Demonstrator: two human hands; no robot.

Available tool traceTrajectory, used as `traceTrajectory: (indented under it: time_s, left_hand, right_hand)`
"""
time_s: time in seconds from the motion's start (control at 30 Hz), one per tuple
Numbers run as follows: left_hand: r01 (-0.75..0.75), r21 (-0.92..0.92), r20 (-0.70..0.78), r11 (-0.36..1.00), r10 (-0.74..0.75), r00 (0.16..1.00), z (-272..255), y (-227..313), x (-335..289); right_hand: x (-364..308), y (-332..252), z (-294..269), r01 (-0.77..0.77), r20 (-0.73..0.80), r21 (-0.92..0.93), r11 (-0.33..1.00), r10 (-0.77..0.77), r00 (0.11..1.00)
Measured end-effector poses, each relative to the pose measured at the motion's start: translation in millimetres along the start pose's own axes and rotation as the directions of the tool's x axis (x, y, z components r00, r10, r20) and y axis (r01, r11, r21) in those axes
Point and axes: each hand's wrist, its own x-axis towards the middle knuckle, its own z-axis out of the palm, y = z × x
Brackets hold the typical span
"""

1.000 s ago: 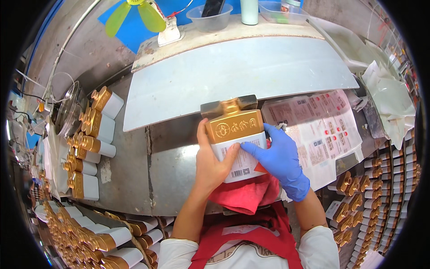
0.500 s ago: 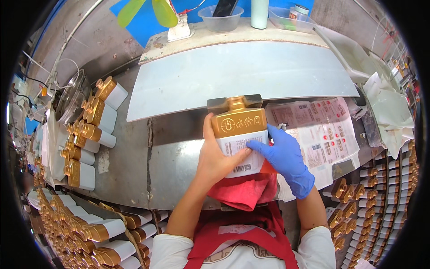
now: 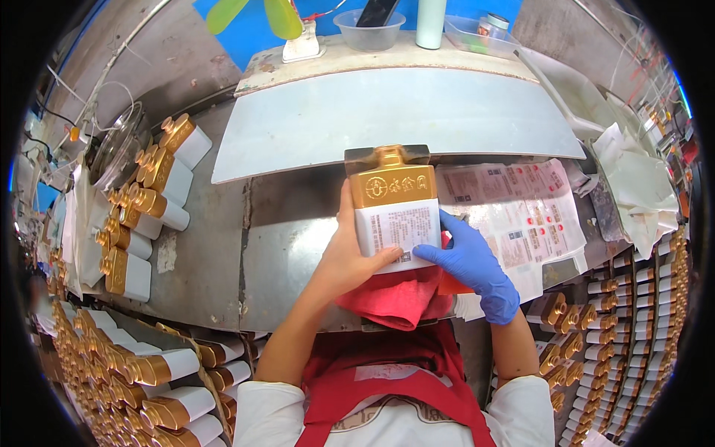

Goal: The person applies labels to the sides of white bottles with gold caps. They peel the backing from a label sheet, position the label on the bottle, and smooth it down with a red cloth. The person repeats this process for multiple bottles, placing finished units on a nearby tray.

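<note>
A flat bottle (image 3: pixel 395 216) with an embossed gold shoulder and a white lower body stands out in front of me, neck pointing away. A printed label (image 3: pixel 387 227) covers much of its white face. My left hand (image 3: pixel 350 249), bare, wraps the bottle's left side, its thumb on the lower part of the label. On the other side my right hand (image 3: pixel 473 261), in a blue glove, grips the lower right edge with its thumb on the label's lower corner. Behind the bottle's neck is a dark block-like support (image 3: pixel 361 159). A red cloth (image 3: pixel 395 298) lies below the bottle.
Label sheets (image 3: pixel 521 216) lie on the metal table (image 3: pixel 201 246) to the right. Similar bottles (image 3: pixel 167 175) are lined up at the left, with many more (image 3: pixel 640 328) low on both sides. Beyond are a pale board (image 3: pixel 402 112), a green-bladed fan (image 3: pixel 287 18) and a plastic bowl (image 3: pixel 370 33).
The bottle has turned a little straighter and sits slightly farther away. Both thumbs have slid down the label toward its lower edge, baring more of its print.
</note>
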Motion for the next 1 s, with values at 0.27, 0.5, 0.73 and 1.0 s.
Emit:
traceTrajectory:
  time_s: [0.27, 0.5, 0.73, 1.0]
  left_hand:
    - [-0.034, 0.001, -0.062, 0.999, 0.034, 0.998, 5, -16, 0]
    - [-0.008, 0.070, -0.203, 0.998, 0.022, 0.979, 8, -7, 9]
    - [0.092, 0.102, -0.295, 0.991, -0.058, 0.954, 7, -2, 18]
    - [0.146, 0.161, -0.239, 0.976, -0.105, 0.965, -3, -5, 21]
  right_hand:
    - [1, -9, 4, -0.055, 0.031, 0.072, 0.996, 0.053, 0.998]
    - [11, -37, 4, 0.032, -0.162, -0.107, 0.994, -0.049, 0.986]
    - [25, -37, 2, -0.008, -0.190, -0.240, 0.971, -0.039, 0.981]
    - [29, -43, 4, -0.080, -0.221, -0.208, 0.975, 0.033, 0.975]
